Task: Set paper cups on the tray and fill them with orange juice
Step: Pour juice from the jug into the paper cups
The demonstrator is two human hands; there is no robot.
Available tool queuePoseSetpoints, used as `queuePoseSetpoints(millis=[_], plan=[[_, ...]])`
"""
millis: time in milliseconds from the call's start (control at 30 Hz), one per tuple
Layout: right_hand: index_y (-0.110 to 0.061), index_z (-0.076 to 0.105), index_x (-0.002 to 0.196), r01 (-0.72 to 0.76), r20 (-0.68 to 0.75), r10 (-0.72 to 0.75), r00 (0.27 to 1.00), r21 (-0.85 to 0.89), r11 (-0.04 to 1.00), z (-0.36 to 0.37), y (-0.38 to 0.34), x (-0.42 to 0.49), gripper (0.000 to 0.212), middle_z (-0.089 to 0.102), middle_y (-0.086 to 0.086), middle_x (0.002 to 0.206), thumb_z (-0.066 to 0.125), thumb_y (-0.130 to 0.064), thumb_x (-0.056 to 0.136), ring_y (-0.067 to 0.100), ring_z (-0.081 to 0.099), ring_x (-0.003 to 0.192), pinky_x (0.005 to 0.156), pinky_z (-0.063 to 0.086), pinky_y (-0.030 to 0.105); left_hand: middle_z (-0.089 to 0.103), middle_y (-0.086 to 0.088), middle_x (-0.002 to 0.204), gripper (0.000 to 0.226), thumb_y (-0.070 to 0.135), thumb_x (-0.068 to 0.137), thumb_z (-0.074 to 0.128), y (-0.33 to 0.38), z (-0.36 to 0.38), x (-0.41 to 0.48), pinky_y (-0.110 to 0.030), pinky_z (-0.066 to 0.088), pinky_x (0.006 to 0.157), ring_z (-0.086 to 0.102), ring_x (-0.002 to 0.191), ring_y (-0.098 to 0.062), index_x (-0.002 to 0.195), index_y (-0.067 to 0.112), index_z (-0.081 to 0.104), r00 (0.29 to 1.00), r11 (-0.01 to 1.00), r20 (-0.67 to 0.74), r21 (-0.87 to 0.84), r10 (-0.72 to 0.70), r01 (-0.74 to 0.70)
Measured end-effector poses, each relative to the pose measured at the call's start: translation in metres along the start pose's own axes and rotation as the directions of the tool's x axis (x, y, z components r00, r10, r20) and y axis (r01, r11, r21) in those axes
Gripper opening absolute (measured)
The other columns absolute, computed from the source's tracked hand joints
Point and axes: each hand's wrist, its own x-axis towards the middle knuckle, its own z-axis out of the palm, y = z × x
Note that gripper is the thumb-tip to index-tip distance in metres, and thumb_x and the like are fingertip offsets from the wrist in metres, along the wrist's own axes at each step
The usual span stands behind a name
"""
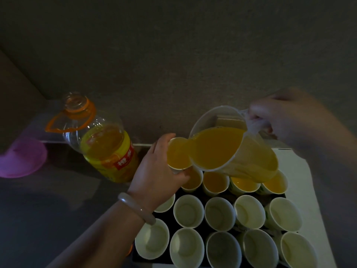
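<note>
**A:** What sits farthest left?

**B:** A purple dish (23, 157) on the dark counter. Right of it stands a big clear juice bottle (104, 144) with its cap off, an orange carry handle and a yellow label, roughly half full.

**A:** And the left hand?

**B:** The left hand (160, 171), with a pale bracelet (135, 207) on the wrist, has its fingers curled round a paper cup (177, 153) at the tray's far left corner. The cup is nearly full of orange juice. I cannot tell whether it rests on the tray.

**A:** What is over it?

**B:** A clear pitcher (228, 144) of juice, tilted left, with its lip at the cup's rim. The right hand (280, 117), blurred, grips the pitcher's handle.

**A:** The other cups?

**B:** They stand on a black tray (144, 261). Four filled cups (215, 182) are in the far row, partly under the pitcher. Two nearer rows of empty cups (188, 210) stand packed close together.
</note>
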Motion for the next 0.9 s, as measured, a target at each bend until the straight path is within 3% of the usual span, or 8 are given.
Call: queuePoseSetpoints(millis=[100,200,300,400,567,700,900], plan=[[-0.022,0.058,0.043,-0.022,-0.018,0.023,1.000,0.042,0.999,0.0022,0.0016,0.0018,0.029,0.049,-0.006,0.041,0.050,-0.040,0.064,0.017,0.047,0.051,0.054,0.039,0.029,0.044,0.016,0.119,0.087,0.041,0.070,0.079,-0.0012,0.0000,-0.0003,-0.007,0.037,0.069,0.047,0.096,0.002,0.141,0.029,0.030,1.000,1.000,-0.006,0.006,0.006,-0.006],[-0.019,0.057,0.045,-0.018,-0.022,0.019,1.000,0.040,0.999,0.0032,0.0038,0.0029,0.029,0.050,-0.003,0.050,0.050,-0.041,0.064,0.019,0.048,0.055,0.057,0.040,0.031,0.043,0.018,0.115,0.086,0.042,0.070,0.078,-0.0005,-0.0003,-0.0002,-0.008,0.037,0.067,0.048,0.091,0.006,0.140,0.030,0.030,1.000,1.000,-0.007,0.006,0.009,-0.009],[-0.032,0.061,0.043,-0.017,-0.016,0.018,1.000,0.050,0.999,0.0030,0.0040,0.0033,0.025,0.050,-0.007,0.043,0.050,-0.040,0.064,0.018,0.047,0.054,0.058,0.040,0.031,0.044,0.018,0.113,0.086,0.045,0.069,0.077,-0.0004,-0.0010,-0.0004,-0.009,0.039,0.067,0.048,0.092,0.009,0.139,0.031,0.030,1.000,1.000,-0.009,-0.014,0.003,-0.003],[-0.034,0.061,0.043,-0.018,-0.008,0.018,1.000,0.050,0.999,0.0024,0.0031,0.0023,0.025,0.048,-0.009,0.040,0.049,-0.039,0.065,0.017,0.047,0.053,0.056,0.039,0.030,0.045,0.017,0.117,0.086,0.046,0.070,0.077,-0.0014,-0.0015,-0.0003,-0.009,0.039,0.068,0.049,0.091,0.006,0.140,0.032,0.029,1.000,1.000,-0.009,-0.011,-0.001,0.001],[-0.008,0.048,0.051,-0.045,-0.014,0.045,0.999,-0.007,0.999,0.0030,-0.0008,0.0001,0.025,0.031,0.011,0.055,0.054,-0.031,0.060,0.020,0.027,0.052,0.053,0.025,0.037,0.048,0.014,0.120,0.085,0.045,0.070,0.078,-0.0033,-0.0007,0.0010,-0.010,0.039,0.072,0.050,0.096,0.002,0.140,0.032,0.030,1.000,1.000,0.000,-0.015,-0.005,0.005],[-0.011,0.042,0.051,-0.058,-0.018,0.058,0.998,-0.019,0.998,0.0045,-0.0051,-0.0005,0.024,0.028,0.009,0.059,0.055,-0.026,0.063,0.020,0.024,0.053,0.053,0.021,0.037,0.049,0.012,0.121,0.086,0.043,0.070,0.078,-0.0044,0.0004,0.0011,-0.013,0.041,0.075,0.051,0.101,-0.002,0.140,0.031,0.030,1.000,1.000,-0.002,-0.015,-0.007,0.007],[0.002,0.044,0.058,-0.077,-0.032,0.077,0.997,0.005,0.997,0.0058,-0.0018,0.0028,0.028,0.034,0.007,0.059,0.056,-0.020,0.071,0.020,0.026,0.055,0.056,0.024,0.038,0.047,0.015,0.117,0.085,0.042,0.070,0.079,-0.0065,0.0000,0.0007,-0.009,0.039,0.073,0.050,0.098,0.000,0.139,0.031,0.031,1.000,1.000,-0.019,-0.013,-0.003,0.003]])
